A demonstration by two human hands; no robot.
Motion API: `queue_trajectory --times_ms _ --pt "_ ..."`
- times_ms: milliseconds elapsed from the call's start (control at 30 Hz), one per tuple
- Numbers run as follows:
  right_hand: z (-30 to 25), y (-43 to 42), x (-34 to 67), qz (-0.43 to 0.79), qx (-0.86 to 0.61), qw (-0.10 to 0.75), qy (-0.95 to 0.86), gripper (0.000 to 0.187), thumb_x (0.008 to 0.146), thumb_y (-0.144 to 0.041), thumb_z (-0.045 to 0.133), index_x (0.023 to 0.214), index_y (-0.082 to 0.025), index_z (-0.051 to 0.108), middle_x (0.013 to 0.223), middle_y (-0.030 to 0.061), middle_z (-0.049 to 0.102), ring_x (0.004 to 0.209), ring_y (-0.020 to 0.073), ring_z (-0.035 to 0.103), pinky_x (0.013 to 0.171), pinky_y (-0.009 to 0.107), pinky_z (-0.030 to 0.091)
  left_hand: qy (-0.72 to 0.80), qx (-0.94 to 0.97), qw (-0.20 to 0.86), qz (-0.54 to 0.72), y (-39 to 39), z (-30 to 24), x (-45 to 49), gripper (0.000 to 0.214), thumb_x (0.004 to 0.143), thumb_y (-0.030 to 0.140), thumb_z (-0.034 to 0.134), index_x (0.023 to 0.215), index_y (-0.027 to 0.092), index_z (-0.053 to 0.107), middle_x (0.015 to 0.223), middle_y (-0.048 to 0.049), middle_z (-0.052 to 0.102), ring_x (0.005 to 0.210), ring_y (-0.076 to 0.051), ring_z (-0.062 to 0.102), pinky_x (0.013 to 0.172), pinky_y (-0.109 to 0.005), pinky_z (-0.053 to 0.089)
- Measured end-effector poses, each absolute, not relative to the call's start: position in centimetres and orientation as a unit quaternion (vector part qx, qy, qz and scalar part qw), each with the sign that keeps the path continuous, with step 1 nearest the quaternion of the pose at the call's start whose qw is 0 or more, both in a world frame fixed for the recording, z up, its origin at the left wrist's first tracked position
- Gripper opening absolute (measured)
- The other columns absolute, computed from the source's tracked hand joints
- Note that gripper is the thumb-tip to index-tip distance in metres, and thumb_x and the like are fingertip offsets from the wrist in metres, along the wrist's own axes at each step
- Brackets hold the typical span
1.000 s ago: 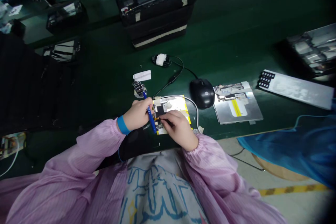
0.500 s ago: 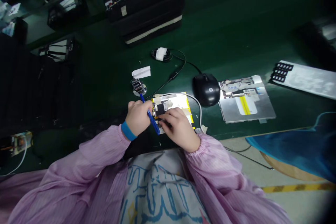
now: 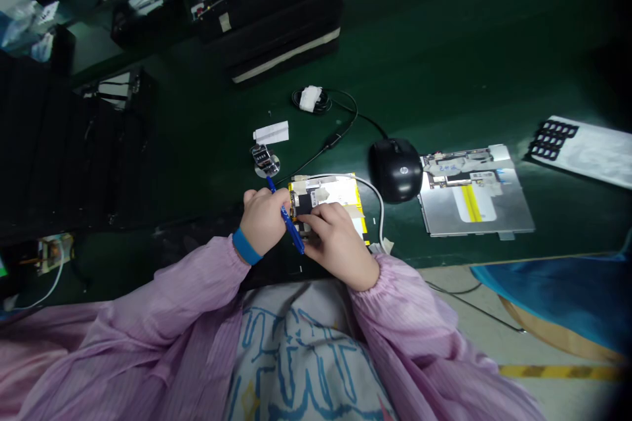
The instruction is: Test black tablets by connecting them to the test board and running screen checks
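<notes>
My left hand, with a blue band at the wrist, is closed around a blue pen that slants down to the right. Beside it, my right hand reaches over the lower part of an opened electronic device with a white and yellow battery area, tape and a circuit board. Its thumb and forefinger come together at the board's left edge, and whatever is between them is hidden. A white cable curves over the device's top and down its right side. A small metal counter stands just above the pen's tip.
A black mouse sits right of the device, next to a second metal panel with a taped board. A bundled black cable and a paper strip lie above. Black trays are stacked behind; a white strip lies far right.
The view has shifted slightly, so most things on the table appear farther right. My right fingers have moved a little at the board's edge. The pen stays in my left hand.
</notes>
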State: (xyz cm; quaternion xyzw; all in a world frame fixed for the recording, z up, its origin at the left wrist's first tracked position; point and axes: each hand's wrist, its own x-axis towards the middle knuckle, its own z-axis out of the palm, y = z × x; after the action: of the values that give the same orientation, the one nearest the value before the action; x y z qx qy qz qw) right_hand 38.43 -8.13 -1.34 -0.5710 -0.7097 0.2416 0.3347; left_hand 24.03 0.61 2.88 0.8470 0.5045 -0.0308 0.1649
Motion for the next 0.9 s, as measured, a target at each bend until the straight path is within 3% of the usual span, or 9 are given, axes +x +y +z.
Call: queue_trajectory --times_ms 267,900 --pt "-1.2 -8.2 38.4 0.228 -0.573 0.314 -0.722 0.033 0.079 -0.018 0.066 0.112 -0.014 0.064 0.098 0.0111 0.056 0.092 0.0266 0.046 0.082 0.042 0.047 0.525 0.823 0.212 -0.052 0.9 3.4 24.5 0.009 0.077 0.017 0.053 0.069 0.020 0.050 0.065 -0.0001 0.057 0.075 -0.021 0.055 0.080 -0.037 0.030" --pt "-1.2 -8.2 38.4 0.230 -0.572 0.298 -0.729 0.033 0.080 -0.022 0.068 0.111 -0.013 0.064 0.100 0.0112 0.054 0.092 0.0269 0.046 0.082 0.041 0.046 0.525 0.828 0.192 -0.049 0.2 3.3 25.0 0.010 0.072 0.013 0.048 0.066 0.020 0.045 0.065 -0.0016 0.054 0.076 -0.022 0.051 0.081 -0.040 0.028"
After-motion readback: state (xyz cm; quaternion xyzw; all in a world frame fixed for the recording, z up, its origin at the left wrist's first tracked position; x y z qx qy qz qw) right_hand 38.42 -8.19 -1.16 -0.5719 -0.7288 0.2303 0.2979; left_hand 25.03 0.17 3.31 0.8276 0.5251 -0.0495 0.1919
